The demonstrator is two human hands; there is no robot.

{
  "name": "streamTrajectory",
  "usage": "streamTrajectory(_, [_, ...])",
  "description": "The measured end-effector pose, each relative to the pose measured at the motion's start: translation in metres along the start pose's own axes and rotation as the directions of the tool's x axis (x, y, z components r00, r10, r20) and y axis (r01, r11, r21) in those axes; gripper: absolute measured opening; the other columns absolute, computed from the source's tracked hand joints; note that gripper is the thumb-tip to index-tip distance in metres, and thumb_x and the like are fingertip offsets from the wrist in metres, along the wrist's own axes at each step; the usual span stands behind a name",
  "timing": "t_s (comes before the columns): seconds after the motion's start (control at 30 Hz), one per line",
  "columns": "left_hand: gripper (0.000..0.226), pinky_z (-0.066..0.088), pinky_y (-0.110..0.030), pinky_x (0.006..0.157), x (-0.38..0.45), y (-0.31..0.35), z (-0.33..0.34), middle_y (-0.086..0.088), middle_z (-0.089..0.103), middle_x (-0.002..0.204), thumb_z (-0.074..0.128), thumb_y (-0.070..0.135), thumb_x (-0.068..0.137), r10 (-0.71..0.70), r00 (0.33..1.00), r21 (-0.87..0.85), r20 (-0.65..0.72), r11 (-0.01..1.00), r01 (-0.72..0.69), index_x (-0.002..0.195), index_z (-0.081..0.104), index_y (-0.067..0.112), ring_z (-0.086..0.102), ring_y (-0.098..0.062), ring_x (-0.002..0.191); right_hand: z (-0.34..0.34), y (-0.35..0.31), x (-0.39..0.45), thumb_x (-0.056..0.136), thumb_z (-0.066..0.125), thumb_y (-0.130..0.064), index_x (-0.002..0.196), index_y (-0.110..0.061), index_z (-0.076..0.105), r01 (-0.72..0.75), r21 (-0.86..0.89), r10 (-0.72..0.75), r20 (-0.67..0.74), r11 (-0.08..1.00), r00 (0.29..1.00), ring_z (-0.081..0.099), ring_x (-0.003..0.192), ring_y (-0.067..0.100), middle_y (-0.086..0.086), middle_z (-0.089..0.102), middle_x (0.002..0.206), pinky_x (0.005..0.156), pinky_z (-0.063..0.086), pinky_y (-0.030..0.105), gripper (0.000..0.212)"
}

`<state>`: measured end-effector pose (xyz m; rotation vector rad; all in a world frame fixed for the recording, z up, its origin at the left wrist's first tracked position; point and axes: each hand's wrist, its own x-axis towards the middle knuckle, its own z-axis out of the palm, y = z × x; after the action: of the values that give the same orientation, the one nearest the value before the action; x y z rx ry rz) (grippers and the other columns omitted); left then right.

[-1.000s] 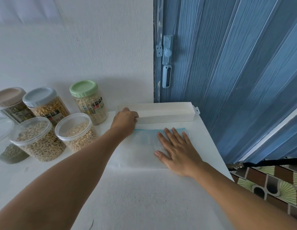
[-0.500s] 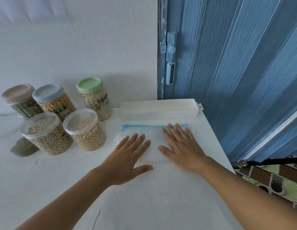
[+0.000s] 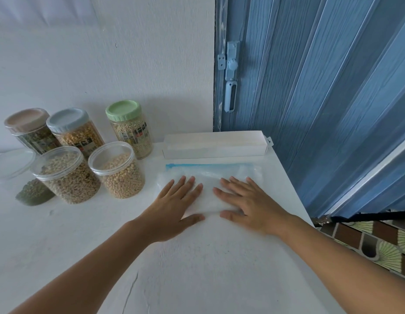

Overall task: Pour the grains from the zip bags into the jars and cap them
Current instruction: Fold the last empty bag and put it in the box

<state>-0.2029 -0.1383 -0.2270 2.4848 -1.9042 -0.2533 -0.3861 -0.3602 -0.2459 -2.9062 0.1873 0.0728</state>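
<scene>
- Left hand (image 3: 174, 207) & right hand (image 3: 249, 205): both flat, fingers straight & spread, pressing on empty zip bag (image 3: 210, 177), thumbs near each other.
- Bag lies flat on white table (image 3: 197, 268), blue zip strip at far edge, just beside white box (image 3: 214, 145).
- Left of bag: 2 clear-lidded jars (image 3: 116, 171) w/ grains, 3 colour-capped jars behind (image 3: 129, 128).

Both hands covered the middle of the zip bag (image 3: 210, 177), so what lay under the palms couldn't be told. The clear-lidded jar (image 3: 9, 168) at the table's (image 3: 197, 268) left edge was cut off by the frame. The brown-lidded jar (image 3: 27, 123) and blue-lidded jar (image 3: 68, 123) were partly hidden behind the front jars; label text was too small to read. The white box's (image 3: 215, 146) contents were not visible.
</scene>
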Motion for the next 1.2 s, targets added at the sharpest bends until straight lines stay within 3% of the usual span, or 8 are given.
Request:
streamTrajectory(0.17, [0.052, 0.044, -0.051, 0.115, -0.017, 0.001, 0.002, -0.014, 0.058, 0.147, 0.043, 0.051, 0.102, 0.194, 0.916, 0.246, -0.352, 0.963, -0.109, 0.138, 0.067, 0.02, 0.055, -0.036, 0.136, -0.002, -0.001, 0.001, 0.101, 0.028, -0.074, 0.16, -0.053, 0.007, -0.029, 0.052, 0.026, 0.048, 0.998, 0.998, -0.012, 0.158, 0.004, -0.017, -0.006, 0.172, 0.123, -0.018, 0.031, 0.066])
streamTrajectory(0.3, [0.024, 0.058, -0.048, 0.097, -0.015, 0.002, 0.005, -0.008, 0.075, 0.119, 0.06, 0.026, 0.1, 0.245, 0.898, 0.278, -0.366, 0.949, -0.146, 0.114, 0.076, 0.016, 0.073, -0.03, 0.11, -0.011, -0.005, 0.001, 0.098, 0.032, -0.075, 0.162, -0.049, 0.01, -0.036, 0.062, 0.03, 0.095, 0.997, 0.995, -0.013, 0.158, 0.006, -0.014, -0.008, 0.172, 0.123, -0.018, 0.032, 0.072])
streamTrajectory(0.4, [0.015, 0.054, -0.038, 0.074, -0.009, 0.012, -0.013, 0.001, 0.067, 0.081, 0.054, 0.021, 0.101, 0.113, 0.932, 0.111, -0.344, 0.991, -0.079, 0.096, 0.068, 0.017, 0.065, -0.025, 0.071, -0.019, -0.005, -0.003, 0.099, 0.034, -0.07, 0.162, -0.049, 0.016, -0.021, 0.094, 0.013, 0.089, 0.995, 0.996, -0.009, 0.159, 0.008, -0.009, -0.006, 0.174, 0.129, -0.01, 0.038, 0.068])
streamTrajectory(0.53, [0.018, 0.049, -0.039, 0.069, -0.002, 0.008, -0.041, 0.0, 0.066, 0.081, 0.045, 0.03, 0.107, -0.127, 0.971, -0.106, -0.203, 0.989, 0.107, 0.102, 0.061, 0.023, 0.061, -0.026, 0.071, -0.02, -0.006, -0.009, 0.104, 0.059, -0.034, 0.139, -0.036, 0.064, 0.096, 0.0, -0.091, -0.342, 0.995, 0.935, 0.053, 0.119, 0.016, -0.004, 0.058, 0.129, 0.126, 0.024, 0.046, 0.036])
streamTrajectory(0.67, [0.022, 0.055, -0.038, 0.08, 0.002, 0.001, -0.062, 0.01, 0.067, 0.09, 0.047, 0.035, 0.108, -0.156, 0.987, -0.207, -0.028, 0.967, 0.147, 0.105, 0.067, 0.027, 0.064, -0.016, 0.081, -0.041, -0.015, -0.002, 0.11, 0.049, -0.036, 0.131, -0.036, 0.068, -0.051, 0.199, 0.069, -0.083, 0.979, 0.994, 0.065, 0.105, 0.015, -0.013, 0.073, 0.112, 0.124, 0.027, 0.03, 0.029])
streamTrajectory(0.73, [0.024, 0.052, -0.034, 0.086, 0.0, 0.001, -0.068, 0.015, 0.065, 0.1, 0.054, 0.045, 0.104, -0.118, 0.993, -0.251, -0.003, 0.961, 0.113, 0.113, 0.069, 0.029, 0.062, -0.01, 0.092, -0.053, -0.015, 0.003, 0.109, 0.049, -0.038, 0.114, -0.033, 0.073, -0.119, 0.26, 0.117, 0.026, 0.958, 0.993, 0.063, 0.087, 0.01, -0.013, 0.072, 0.095, 0.099, 0.045, 0.027, 0.024])
streamTrajectory(0.83, [0.039, 0.047, -0.035, 0.094, -0.002, 0.001, -0.071, 0.011, 0.063, 0.116, 0.058, 0.059, 0.099, -0.053, 0.998, -0.165, -0.015, 0.985, 0.05, 0.122, 0.066, 0.029, 0.054, -0.012, 0.107, -0.065, -0.013, 0.011, 0.107, 0.053, -0.039, 0.099, -0.019, 0.071, -0.191, 0.338, 0.149, 0.147, 0.922, 0.978, 0.046, 0.066, 0.008, -0.01, 0.058, 0.077, 0.068, 0.039, 0.028, 0.028])
streamTrajectory(1.2, [0.033, 0.036, -0.026, 0.07, 0.049, -0.028, -0.086, 0.008, 0.055, 0.086, 0.05, 0.049, 0.107, -0.116, 0.963, -0.291, 0.244, 0.938, 0.187, 0.089, 0.058, 0.021, 0.049, -0.01, 0.08, -0.104, 0.015, 0.006, 0.097, 0.068, -0.03, 0.106, -0.032, 0.071, -0.302, 0.529, 0.232, 0.196, 0.793, 0.953, 0.067, 0.107, 0.012, -0.01, 0.073, 0.109, 0.092, 0.051, 0.028, 0.009])
